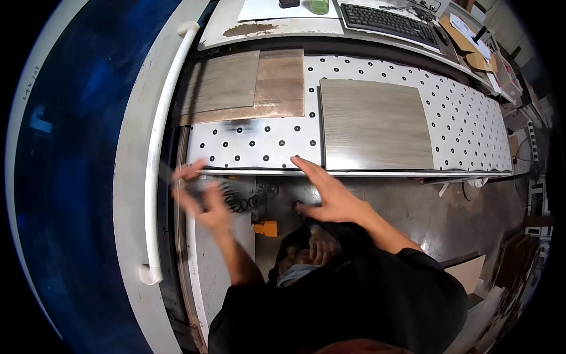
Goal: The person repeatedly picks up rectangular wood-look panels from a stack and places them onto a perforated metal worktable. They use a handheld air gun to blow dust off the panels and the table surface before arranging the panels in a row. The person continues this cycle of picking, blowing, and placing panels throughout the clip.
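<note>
My left hand (203, 203) hangs beside the near edge of a white table with black dots (253, 141). Its fingers are spread and somewhat blurred, and I see nothing held in it. To the right, my right hand (330, 192) is also empty, thumb and fingers apart, with its fingertips over the table's front edge. A grey wood-grain panel (374, 124) lies flat on the table, just beyond and right of that hand. At the far left of the table, a smaller wood-grain panel (221, 82) rests on a worn brown board (282, 88).
A white tubular handle (154, 159) stands along the machine at left, beside a dark blue window (76, 147). Behind the table, a desk bears a black keyboard (389, 26) and a green cup (319, 6). A coiled black hose (239, 203) hangs below the table edge.
</note>
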The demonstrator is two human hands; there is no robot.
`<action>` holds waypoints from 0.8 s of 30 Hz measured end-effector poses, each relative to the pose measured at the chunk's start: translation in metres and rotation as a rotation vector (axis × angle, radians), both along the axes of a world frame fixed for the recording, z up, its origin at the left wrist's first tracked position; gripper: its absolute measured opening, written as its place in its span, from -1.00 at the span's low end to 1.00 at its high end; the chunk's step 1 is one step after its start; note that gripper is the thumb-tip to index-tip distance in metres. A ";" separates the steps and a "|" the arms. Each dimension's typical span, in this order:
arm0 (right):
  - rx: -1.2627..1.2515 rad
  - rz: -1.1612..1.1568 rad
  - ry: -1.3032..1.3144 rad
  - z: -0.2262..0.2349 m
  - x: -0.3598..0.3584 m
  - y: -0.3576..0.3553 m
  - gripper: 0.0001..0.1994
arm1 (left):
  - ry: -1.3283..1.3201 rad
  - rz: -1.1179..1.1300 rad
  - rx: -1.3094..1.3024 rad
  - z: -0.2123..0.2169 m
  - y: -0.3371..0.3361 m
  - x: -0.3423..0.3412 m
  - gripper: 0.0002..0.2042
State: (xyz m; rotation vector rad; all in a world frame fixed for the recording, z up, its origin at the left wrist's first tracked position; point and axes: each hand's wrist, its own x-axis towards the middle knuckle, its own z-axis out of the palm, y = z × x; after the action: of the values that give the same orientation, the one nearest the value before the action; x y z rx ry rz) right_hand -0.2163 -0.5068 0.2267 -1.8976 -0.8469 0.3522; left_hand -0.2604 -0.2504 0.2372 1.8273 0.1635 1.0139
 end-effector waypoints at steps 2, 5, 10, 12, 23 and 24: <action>0.100 -0.034 -0.162 -0.006 -0.002 0.022 0.01 | 0.036 -0.406 0.050 -0.013 -0.059 0.015 -0.41; 0.223 -0.259 -0.009 -0.044 -0.004 0.019 -0.07 | 0.247 -0.663 0.246 -0.020 -0.109 0.033 -0.25; 0.856 -0.937 0.308 -0.078 0.021 -0.018 -0.64 | 0.512 -0.810 0.483 -0.037 -0.090 0.095 0.03; 0.986 -0.891 0.684 -0.067 0.035 -0.055 -0.73 | 0.440 -0.524 0.517 -0.090 -0.050 0.156 -0.15; 0.157 -0.242 0.963 -0.057 0.017 -0.068 -0.83 | 0.706 0.063 0.805 -0.201 0.066 0.259 -0.38; 0.126 -0.173 0.932 -0.059 0.017 -0.066 -0.81 | 0.701 0.067 0.807 -0.199 0.059 0.248 -0.38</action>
State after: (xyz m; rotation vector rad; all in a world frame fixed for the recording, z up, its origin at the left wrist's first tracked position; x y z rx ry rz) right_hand -0.1989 -0.5732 0.1675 -1.4258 -0.0727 0.9469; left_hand -0.0126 -0.1915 0.0381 2.8899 0.2599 0.4429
